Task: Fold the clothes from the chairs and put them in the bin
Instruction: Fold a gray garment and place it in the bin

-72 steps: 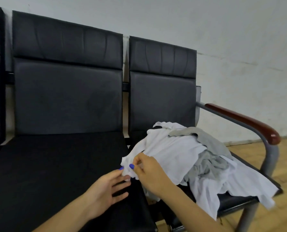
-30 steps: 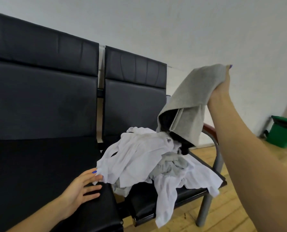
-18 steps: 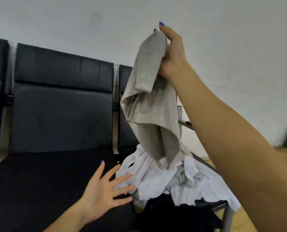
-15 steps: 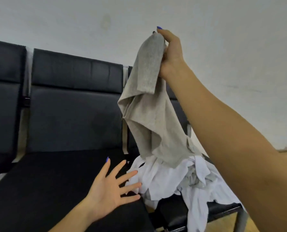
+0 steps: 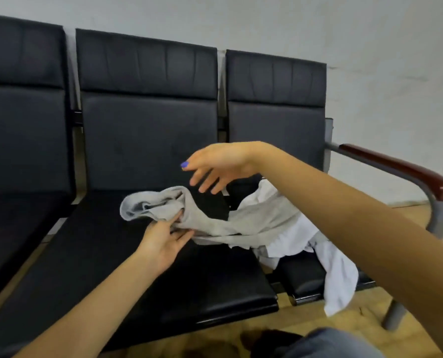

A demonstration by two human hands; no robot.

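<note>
From the head view, my left hand (image 5: 167, 242) pinches the grey garment (image 5: 215, 220) at its bunched end on the middle seat (image 5: 111, 254); how firmly my fingers close is blurred, so that is my best reading. My right hand (image 5: 220, 164) hovers at twelve o'clock of the garment, fingers spread, holding nothing. The cloth trails toward three o'clock onto the white clothes (image 5: 305, 244) heaped on the end seat. I judge I am spreading it flat before folding. Next, my right hand should take the far edge and pull it smooth. No bin is visible.
</note>
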